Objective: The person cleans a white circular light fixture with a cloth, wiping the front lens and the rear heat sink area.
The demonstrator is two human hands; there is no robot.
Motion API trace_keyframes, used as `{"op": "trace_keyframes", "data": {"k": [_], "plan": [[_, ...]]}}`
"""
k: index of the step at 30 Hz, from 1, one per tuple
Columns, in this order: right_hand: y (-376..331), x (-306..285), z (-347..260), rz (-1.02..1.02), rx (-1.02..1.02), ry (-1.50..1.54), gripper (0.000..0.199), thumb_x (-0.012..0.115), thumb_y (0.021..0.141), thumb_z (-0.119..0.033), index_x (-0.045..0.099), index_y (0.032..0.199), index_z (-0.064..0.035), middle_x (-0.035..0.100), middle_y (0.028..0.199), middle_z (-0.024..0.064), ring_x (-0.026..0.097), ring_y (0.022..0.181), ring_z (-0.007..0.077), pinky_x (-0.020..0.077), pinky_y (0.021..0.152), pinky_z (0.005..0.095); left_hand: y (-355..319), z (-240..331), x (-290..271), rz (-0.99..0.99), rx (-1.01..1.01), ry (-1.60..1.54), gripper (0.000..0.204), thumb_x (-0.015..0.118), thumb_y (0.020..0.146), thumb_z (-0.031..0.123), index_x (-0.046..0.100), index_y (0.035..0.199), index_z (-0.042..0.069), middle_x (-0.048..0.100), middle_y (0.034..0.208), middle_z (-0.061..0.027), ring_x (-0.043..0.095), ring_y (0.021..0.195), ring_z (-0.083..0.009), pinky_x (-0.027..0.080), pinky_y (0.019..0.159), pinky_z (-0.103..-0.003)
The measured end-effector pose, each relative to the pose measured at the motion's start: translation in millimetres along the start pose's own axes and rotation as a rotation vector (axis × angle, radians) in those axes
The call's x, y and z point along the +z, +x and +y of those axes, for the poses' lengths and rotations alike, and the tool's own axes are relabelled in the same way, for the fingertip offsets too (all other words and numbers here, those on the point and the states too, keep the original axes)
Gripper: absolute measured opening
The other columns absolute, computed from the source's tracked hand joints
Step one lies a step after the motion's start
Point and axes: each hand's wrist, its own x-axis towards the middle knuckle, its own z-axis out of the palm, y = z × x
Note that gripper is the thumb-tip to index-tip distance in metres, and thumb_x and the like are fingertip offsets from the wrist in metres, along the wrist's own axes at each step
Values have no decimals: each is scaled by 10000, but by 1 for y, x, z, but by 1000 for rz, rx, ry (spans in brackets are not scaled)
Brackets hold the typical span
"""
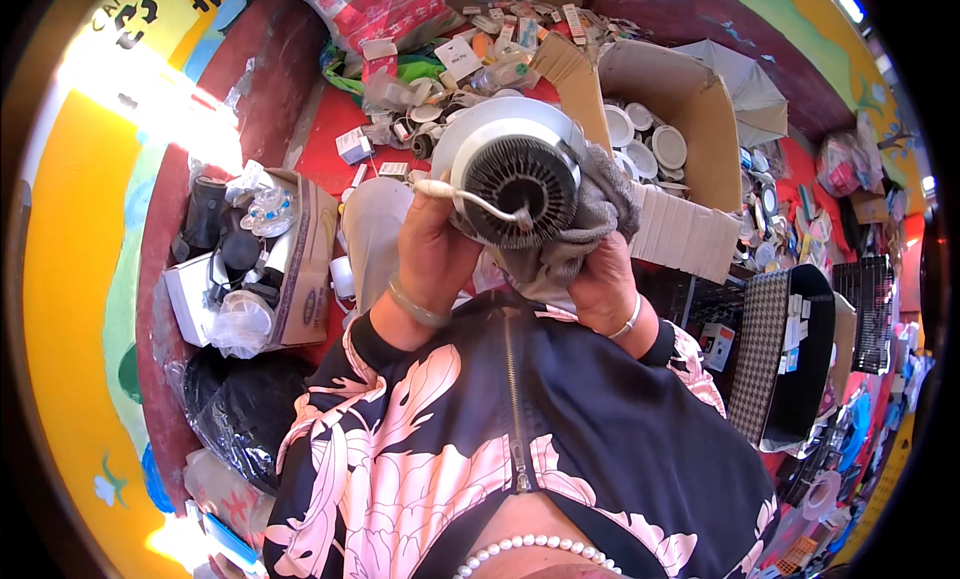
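Note:
A round downlight [513, 184] with black heat-sink fins, a silver-white rim and a white cable is held up in front of my chest. Its finned back is toward me. My left hand [430, 247] is closed on its left side, by the cable's white end. In my right hand [603, 279] is a bunched grey cloth [607, 197], pressed against the right side of the downlight. The cloth hides part of the rim, and some fingers of both hands are out of sight behind it and the lamp.
A cardboard box [690, 94] at the far right holds several round white lights. Another box [312, 264] on the left contains mixed items beside a black plastic bag [240, 409]. Small boxes and loose parts cover the red floor ahead. A black bin [810, 349] stands right.

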Motion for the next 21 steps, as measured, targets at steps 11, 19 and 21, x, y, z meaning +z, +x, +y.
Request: {"op": "trace_keyframes", "data": {"k": [11,19,21], "plan": [[-4,-41,-7,10,-168,-250,440,518,921,-299,438,1263,-34,536,1207,105,559,1067,214,487,911,362,-7,13,4,-30,-109,106,233,487,938,103,550,1143,13,620,1056,-89,604,965,-184,483,859,-327],[14,-38,-24,112,-263,-172,263,494,933,-202,508,1130,-28,614,1018,104,626,887,189,556,678,325,4,19,16,101,-416,344,346,514,945,208,485,1222,2,579,1119,-111,579,1013,-185,470,878,-326],[16,-52,-37,57,-239,-180,239,493,932,-178,511,1116,-28,614,1030,111,628,879,182,561,612,328,0,25,17,182,-469,562,369,491,954,221,459,1226,-27,573,1128,-150,577,1048,-224,467,919,-357]]}}
